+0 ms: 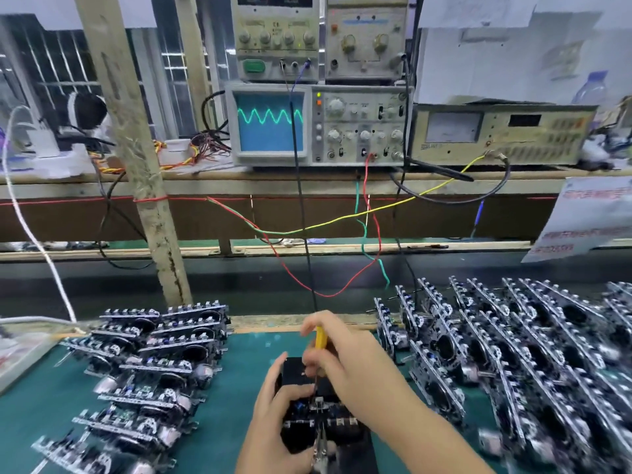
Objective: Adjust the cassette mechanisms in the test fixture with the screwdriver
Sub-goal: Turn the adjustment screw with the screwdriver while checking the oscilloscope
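left hand (273, 401) gripping black test fixture (307, 401) at near centre of green mat (51, 415) | right hand (345, 364) pinching yellow screwdriver (320, 338), tip down on cassette mechanism (319, 405) seated in fixture | mechanism stacks: left (154, 364), right (513, 350) | far shelf: oscilloscope (318, 126) showing green wave

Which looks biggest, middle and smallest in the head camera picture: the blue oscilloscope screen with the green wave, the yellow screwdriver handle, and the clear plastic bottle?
1. Blue oscilloscope screen with the green wave, clearly largest.
2. Clear plastic bottle, partly hidden.
3. Yellow screwdriver handle, mostly covered by the right hand.
The last two are unsure.
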Available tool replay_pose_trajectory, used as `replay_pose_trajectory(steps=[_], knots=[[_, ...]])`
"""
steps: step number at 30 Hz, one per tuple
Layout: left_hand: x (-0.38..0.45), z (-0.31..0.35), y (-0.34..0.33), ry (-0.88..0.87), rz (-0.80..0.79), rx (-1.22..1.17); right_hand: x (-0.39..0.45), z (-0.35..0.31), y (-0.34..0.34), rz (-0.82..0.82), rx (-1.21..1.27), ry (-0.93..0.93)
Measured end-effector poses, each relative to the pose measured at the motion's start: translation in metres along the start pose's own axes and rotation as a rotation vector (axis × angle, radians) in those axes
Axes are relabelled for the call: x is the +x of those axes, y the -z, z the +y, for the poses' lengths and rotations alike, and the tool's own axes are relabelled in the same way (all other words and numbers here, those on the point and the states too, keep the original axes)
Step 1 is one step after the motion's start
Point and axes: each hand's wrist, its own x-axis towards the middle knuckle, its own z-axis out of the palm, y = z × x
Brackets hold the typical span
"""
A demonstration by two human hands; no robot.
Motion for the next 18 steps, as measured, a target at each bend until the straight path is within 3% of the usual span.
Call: replay_pose_trajectory(steps=[5, 9, 13, 18], knots=[[-0.008, 0.001, 0.004, -0.020, 0.037, 0.048, 0.012, 0.001, 0.016, -0.144, -0.029, 0.016], [-0.008, 0.002, 0.005, -0.008, 0.025, 0.058, 0.013, 0.000, 0.004, -0.016, -0.070, 0.133], [-0.007, -0.001, 0.005, -0.016, 0.017, 0.046, 0.008, 0.005, -0.010, 0.188, -0.032, 0.121], [-0.008, -0.004, 0.004, -0.028, 0.022, 0.044, 0.010, 0.010, -0.005, 0.167, -0.001, 0.049]])
